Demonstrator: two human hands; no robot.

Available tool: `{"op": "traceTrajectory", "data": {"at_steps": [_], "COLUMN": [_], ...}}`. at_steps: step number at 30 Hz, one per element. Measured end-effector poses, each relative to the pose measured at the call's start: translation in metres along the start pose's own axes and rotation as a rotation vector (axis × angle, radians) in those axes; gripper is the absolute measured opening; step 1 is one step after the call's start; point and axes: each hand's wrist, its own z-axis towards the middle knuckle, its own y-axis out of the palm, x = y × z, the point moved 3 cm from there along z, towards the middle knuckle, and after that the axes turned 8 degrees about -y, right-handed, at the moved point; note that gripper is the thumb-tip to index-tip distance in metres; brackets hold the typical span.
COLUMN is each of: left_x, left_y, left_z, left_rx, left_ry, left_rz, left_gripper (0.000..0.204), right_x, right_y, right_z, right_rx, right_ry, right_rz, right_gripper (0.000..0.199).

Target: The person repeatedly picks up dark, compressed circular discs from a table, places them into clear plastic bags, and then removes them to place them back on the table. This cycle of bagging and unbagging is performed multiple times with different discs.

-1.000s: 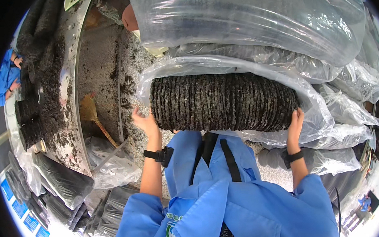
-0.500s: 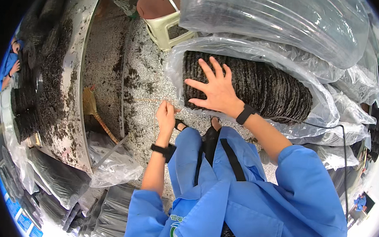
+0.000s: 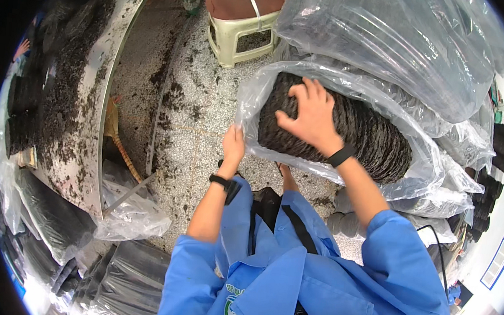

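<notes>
A long roll of stacked black plastic pots lies on its side inside a clear plastic bag on the speckled floor. My right hand reaches into the bag's open mouth, fingers spread and pressed on the end of the black stack. My left hand pinches the bag's lower left edge, holding the opening. Both wrists wear black bands, and blue sleeves cover my arms.
More clear bags of pots are piled behind and right. A pale plastic stool stands at the top. A long metal bench strewn with dark soil runs along the left, with a broom and filled black bags below.
The bagged roll, held up in both hands a second ago, now lies on the floor. My right hand has moved from its top to the bag's mouth, and my left holds the bag edge.
</notes>
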Motion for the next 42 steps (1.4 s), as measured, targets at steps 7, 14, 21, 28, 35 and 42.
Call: {"op": "traceTrajectory", "data": {"at_steps": [7, 14, 21, 28, 35, 42], "left_x": [0.22, 0.232, 0.315, 0.326, 0.346, 0.353], "left_y": [-0.098, -0.08, -0.059, -0.066, -0.056, -0.056], "left_z": [-0.053, 0.019, 0.0, -0.008, -0.008, 0.001], "left_rx": [-0.217, -0.259, -0.406, -0.315, -0.248, -0.001], "left_ry": [-0.185, -0.397, -0.004, -0.042, 0.054, 0.287], "left_rz": [-0.629, -0.673, -0.689, -0.721, -0.57, -0.085], "left_gripper": [0.022, 0.024, 0.032, 0.02, 0.006, 0.013], "right_x": [0.031, 0.002, 0.019, 0.22, 0.303, 0.252], "right_y": [0.013, -0.003, -0.019, -0.152, -0.075, -0.041], "right_z": [0.0, -0.007, -0.018, -0.16, -0.252, -0.185], "right_rx": [-0.288, -0.386, -0.307, 0.052, 0.272, -0.151], "right_ry": [0.079, -0.279, -0.372, 0.562, 0.926, 1.002], "right_rz": [0.387, 0.264, 0.366, 0.027, 1.039, 0.714], "right_gripper": [0.042, 0.065, 0.055, 0.044, 0.085, 0.1]}}
